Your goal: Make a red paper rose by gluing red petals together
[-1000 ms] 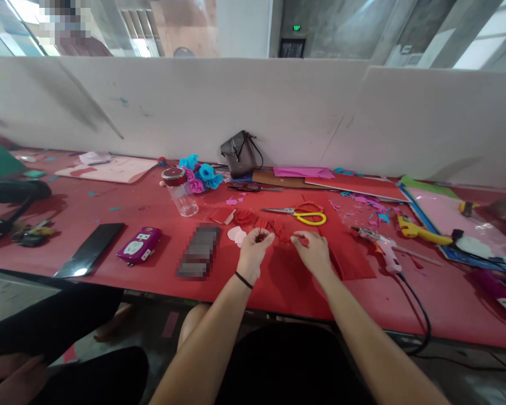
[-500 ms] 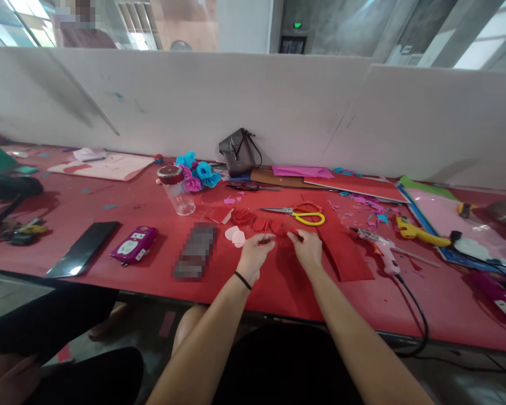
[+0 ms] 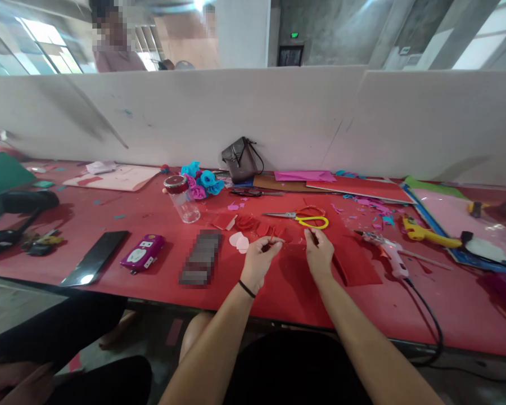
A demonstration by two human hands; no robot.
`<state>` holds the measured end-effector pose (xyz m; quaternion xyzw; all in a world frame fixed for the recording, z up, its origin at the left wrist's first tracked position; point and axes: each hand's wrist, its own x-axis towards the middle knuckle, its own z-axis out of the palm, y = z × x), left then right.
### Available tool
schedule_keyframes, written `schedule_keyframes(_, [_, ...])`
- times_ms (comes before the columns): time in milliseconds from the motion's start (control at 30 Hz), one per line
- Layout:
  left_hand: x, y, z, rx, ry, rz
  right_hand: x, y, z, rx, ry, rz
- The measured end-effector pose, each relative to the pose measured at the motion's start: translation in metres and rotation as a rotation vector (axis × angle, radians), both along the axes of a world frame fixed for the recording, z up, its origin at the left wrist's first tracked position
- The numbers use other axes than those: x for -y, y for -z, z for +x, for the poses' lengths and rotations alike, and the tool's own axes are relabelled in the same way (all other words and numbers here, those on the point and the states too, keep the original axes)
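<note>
My left hand (image 3: 259,260), with a black band at the wrist, is pinched over the red table covering; what its fingertips hold is too small to make out. My right hand (image 3: 319,252) is a little to the right, its fingers curled together near the yellow-handled scissors (image 3: 312,221); anything between them is hidden. Red crumpled pieces (image 3: 271,230) lie just beyond my left hand. Pale pink round cutouts (image 3: 239,242) are left of it. Folded red material (image 3: 358,264) lies right of my right hand.
A clear bottle (image 3: 183,203), blue and pink paper flowers (image 3: 204,183) and a dark bag (image 3: 241,161) stand farther back. A pink glue gun (image 3: 390,256) with its cable and a yellow glue gun (image 3: 430,235) lie right. A purple box (image 3: 142,253) is left; a person sits beside me.
My hands have moved a little farther apart, and the red piece between them is no longer seen there. The camera view has tilted up slightly.
</note>
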<state>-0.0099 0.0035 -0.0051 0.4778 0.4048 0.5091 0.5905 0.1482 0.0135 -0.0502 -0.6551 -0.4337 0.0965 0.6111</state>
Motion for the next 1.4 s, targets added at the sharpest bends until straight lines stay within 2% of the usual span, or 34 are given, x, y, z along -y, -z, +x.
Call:
schedule_keyframes(167, [0.001,-0.003,-0.001,-0.027,-0.017,0.135,0.002,-0.005,-0.005,-0.098,-0.092,0.045])
schedule_keyframes(267, [0.002,-0.004,-0.001,-0.013,-0.023,0.148,0.003,-0.005,-0.007,-0.091,-0.138,0.034])
schedule_keyframes(533, [0.002,0.004,0.005,0.074,-0.052,0.024,0.007,-0.010,-0.011,-0.054,-0.236,0.036])
schedule_keyframes(633, [0.002,0.007,0.008,0.124,-0.098,-0.065,0.008,-0.011,-0.014,-0.126,-0.313,0.028])
schedule_keyframes(767, [0.002,0.005,0.011,0.148,-0.084,-0.187,0.009,-0.012,-0.019,-0.265,-0.418,0.010])
schedule_keyframes(933, [-0.001,0.004,0.012,0.148,-0.066,-0.230,0.014,-0.019,-0.025,-0.296,-0.529,-0.026])
schedule_keyframes(1033, [-0.004,0.005,0.011,0.156,-0.051,-0.245,0.015,-0.019,-0.025,-0.273,-0.533,-0.039])
schedule_keyframes(1233, [-0.004,0.003,0.007,0.197,-0.051,-0.311,0.013,-0.015,-0.021,-0.335,-0.419,0.019])
schedule_keyframes(1400, [-0.003,0.003,0.006,0.179,-0.039,-0.315,0.015,-0.019,-0.026,-0.258,-0.581,-0.016])
